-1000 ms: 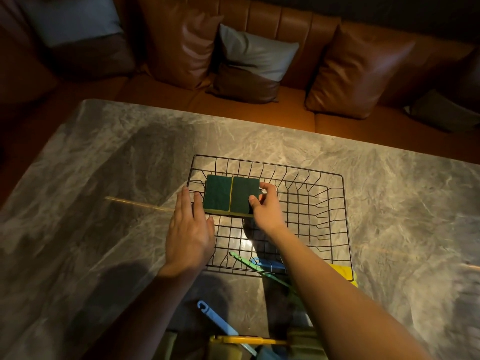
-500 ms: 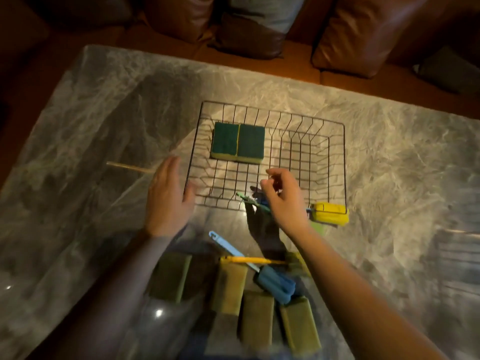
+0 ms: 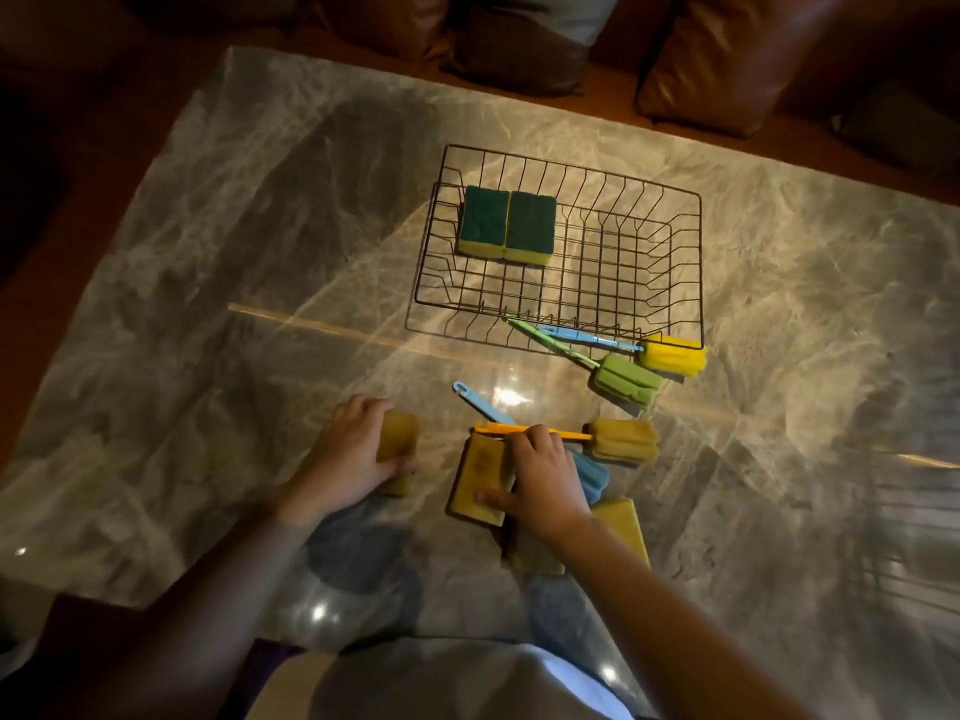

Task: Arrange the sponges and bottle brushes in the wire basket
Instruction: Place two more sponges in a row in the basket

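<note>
A black wire basket [image 3: 685, 262] stands on the marble table [image 3: 208, 356]. Two green-topped sponges [image 3: 506, 226] lie side by side in its far left corner. My left hand [image 3: 348, 459] grips a yellow sponge [image 3: 397, 444] lying on the table. My right hand [image 3: 545, 475] closes on another yellow sponge [image 3: 475, 480] beside it. Two more sponges [image 3: 621, 522] lie under my right forearm. Bottle brushes lie about: a yellow-headed one [image 3: 672, 353] and a green one [image 3: 626, 379] by the basket's near edge, a yellow-handled one [image 3: 623, 441] and a blue one [image 3: 480, 405] by my right hand.
A brown leather sofa with cushions [image 3: 727, 59] runs along the far side of the table. The table's left edge [image 3: 156, 163] drops to a dark floor. The near table edge is just in front of my body.
Both hands have drawn back from the basket toward me. They have come down on the yellow sponges on the table. The view has tipped further down.
</note>
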{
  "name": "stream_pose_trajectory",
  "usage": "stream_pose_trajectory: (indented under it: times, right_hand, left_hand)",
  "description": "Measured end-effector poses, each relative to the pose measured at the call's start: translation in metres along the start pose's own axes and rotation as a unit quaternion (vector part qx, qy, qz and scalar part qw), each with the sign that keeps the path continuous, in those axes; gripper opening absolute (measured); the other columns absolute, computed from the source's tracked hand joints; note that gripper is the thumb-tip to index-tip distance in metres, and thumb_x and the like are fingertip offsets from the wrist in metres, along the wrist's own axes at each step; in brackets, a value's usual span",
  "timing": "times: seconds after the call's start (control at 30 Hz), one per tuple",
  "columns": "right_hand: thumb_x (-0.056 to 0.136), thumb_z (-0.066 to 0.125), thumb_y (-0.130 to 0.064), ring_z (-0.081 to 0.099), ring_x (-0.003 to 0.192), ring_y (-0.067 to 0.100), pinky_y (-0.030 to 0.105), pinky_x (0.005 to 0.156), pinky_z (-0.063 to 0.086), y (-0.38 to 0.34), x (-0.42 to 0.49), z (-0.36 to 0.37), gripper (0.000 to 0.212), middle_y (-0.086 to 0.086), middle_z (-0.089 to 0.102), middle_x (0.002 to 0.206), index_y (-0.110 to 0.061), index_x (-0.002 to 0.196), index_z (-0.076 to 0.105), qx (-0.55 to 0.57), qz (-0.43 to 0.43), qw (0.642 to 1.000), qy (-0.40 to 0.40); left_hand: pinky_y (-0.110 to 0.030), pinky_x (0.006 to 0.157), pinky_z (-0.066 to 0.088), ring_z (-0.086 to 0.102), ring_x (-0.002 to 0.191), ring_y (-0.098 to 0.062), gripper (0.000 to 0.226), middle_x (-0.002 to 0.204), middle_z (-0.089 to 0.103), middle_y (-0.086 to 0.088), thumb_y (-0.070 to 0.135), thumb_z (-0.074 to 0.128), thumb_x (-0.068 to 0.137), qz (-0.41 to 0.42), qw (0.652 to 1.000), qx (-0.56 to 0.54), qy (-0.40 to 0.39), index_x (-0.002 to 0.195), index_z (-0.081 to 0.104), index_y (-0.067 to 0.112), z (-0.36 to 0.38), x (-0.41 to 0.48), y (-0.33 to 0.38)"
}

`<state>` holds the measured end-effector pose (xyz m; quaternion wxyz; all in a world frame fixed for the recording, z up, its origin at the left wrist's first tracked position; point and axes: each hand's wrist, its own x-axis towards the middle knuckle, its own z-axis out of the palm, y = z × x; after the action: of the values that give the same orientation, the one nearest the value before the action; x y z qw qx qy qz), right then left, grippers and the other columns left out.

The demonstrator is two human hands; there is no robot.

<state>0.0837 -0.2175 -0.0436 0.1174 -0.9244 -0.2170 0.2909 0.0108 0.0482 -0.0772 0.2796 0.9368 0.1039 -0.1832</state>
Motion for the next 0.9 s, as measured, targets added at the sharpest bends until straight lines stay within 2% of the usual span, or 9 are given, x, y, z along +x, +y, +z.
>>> stream_pose_trajectory:
  times: [0.17, 0.27, 0.37, 0.47, 0.53, 0.6, 0.7, 0.8, 0.9]
  right_hand:
    - [0.07, 0.08, -0.063, 0.048, 0.122, 0.028, 0.047, 0.101, 0.043, -0.007, 0.0, 0.001, 0.077, 0.003, 0.054, 0.127, -0.028, 0.128, 0.044, 0.009, 0.005, 1.0, 0.0]
    - [0.076, 0.082, -0.05, 0.057, 0.105, 0.024, 0.042, 0.087, 0.052, -0.008, -0.005, -0.001, 0.055, -0.003, 0.059, 0.111, -0.036, 0.109, 0.04, 0.133, 0.017, 0.991, 0.01]
    - [0.083, 0.08, -0.039, 0.057, 0.106, 0.015, 0.034, 0.088, 0.054, -0.009, -0.015, -0.005, 0.053, -0.007, 0.057, 0.115, -0.038, 0.116, 0.038, 0.236, 0.019, 0.969, 0.077]
    - [0.087, 0.076, -0.04, 0.05, 0.119, 0.013, 0.032, 0.1, 0.045, -0.01, -0.024, -0.007, 0.065, -0.003, 0.055, 0.13, -0.032, 0.138, 0.036, 0.227, -0.007, 0.961, 0.157]
    - [0.088, 0.071, -0.04, 0.05, 0.115, 0.016, 0.032, 0.097, 0.045, -0.011, -0.029, -0.006, 0.052, -0.003, 0.055, 0.126, -0.03, 0.131, 0.043, 0.183, -0.037, 0.956, 0.225]
    - [0.085, 0.073, -0.024, 0.052, 0.114, 0.018, 0.034, 0.096, 0.049, -0.011, -0.032, -0.003, 0.049, -0.005, 0.049, 0.128, -0.029, 0.125, 0.045, 0.169, -0.048, 0.95, 0.259]
    - [0.08, 0.071, -0.004, 0.052, 0.12, 0.023, 0.039, 0.098, 0.053, -0.012, -0.033, 0.011, 0.052, -0.003, 0.039, 0.139, -0.026, 0.121, 0.047, 0.169, -0.033, 0.952, 0.254]
    - [0.087, 0.071, -0.01, 0.05, 0.128, 0.028, 0.041, 0.102, 0.053, -0.01, -0.033, 0.028, 0.044, 0.002, 0.031, 0.148, -0.028, 0.118, 0.045, 0.159, -0.021, 0.961, 0.225]
    - [0.082, 0.081, -0.025, 0.05, 0.128, 0.024, 0.036, 0.103, 0.051, -0.007, -0.036, 0.041, 0.054, -0.001, 0.026, 0.148, -0.03, 0.12, 0.042, 0.169, -0.017, 0.968, 0.183]
  left_hand:
    - [-0.039, 0.075, 0.047, 0.052, 0.092, -0.02, 0.05, 0.11, 0.048, 0.0, 0.059, 0.073, 0.08, -0.016, 0.997, -0.079, 0.021, 0.107, 0.041, 0.031, 0.002, 0.001, 0.016]
    - [-0.04, 0.069, 0.048, 0.053, 0.08, -0.017, 0.031, 0.092, 0.051, 0.005, 0.05, 0.064, 0.091, 0.006, 0.99, -0.123, 0.07, 0.097, 0.041, 0.031, -0.003, 0.004, 0.031]
    - [-0.038, 0.08, 0.045, 0.051, 0.096, -0.019, 0.022, 0.103, 0.054, 0.008, 0.051, 0.05, 0.097, 0.052, 0.976, -0.136, 0.162, 0.105, 0.047, 0.03, -0.004, 0.004, 0.047]
    - [-0.045, 0.098, 0.038, 0.045, 0.12, -0.025, 0.042, 0.132, 0.056, 0.002, 0.049, 0.044, 0.1, 0.084, 0.973, -0.119, 0.177, 0.134, 0.051, 0.026, -0.001, 0.006, 0.057]
    - [-0.044, 0.103, 0.037, 0.044, 0.126, -0.027, 0.051, 0.139, 0.055, -0.003, 0.045, 0.045, 0.1, 0.114, 0.971, -0.109, 0.179, 0.145, 0.049, 0.02, 0.005, 0.003, 0.058]
    - [-0.042, 0.107, 0.037, 0.044, 0.129, -0.027, 0.052, 0.141, 0.053, -0.005, 0.038, 0.048, 0.1, 0.151, 0.965, -0.115, 0.183, 0.147, 0.048, 0.016, 0.014, -0.005, 0.054]
    - [-0.045, 0.11, 0.039, 0.042, 0.133, -0.025, 0.05, 0.141, 0.049, -0.004, 0.023, 0.065, 0.095, 0.173, 0.96, -0.13, 0.177, 0.143, 0.052, 0.017, 0.029, -0.018, 0.047]
    - [-0.049, 0.113, 0.038, 0.04, 0.137, -0.027, 0.053, 0.143, 0.047, -0.004, 0.012, 0.077, 0.085, 0.183, 0.965, -0.093, 0.161, 0.134, 0.057, 0.02, 0.041, -0.027, 0.044]
    - [-0.05, 0.117, 0.033, 0.032, 0.146, -0.03, 0.048, 0.152, 0.043, -0.006, 0.006, 0.075, 0.083, 0.174, 0.971, -0.082, 0.142, 0.126, 0.06, 0.022, 0.051, -0.033, 0.038]
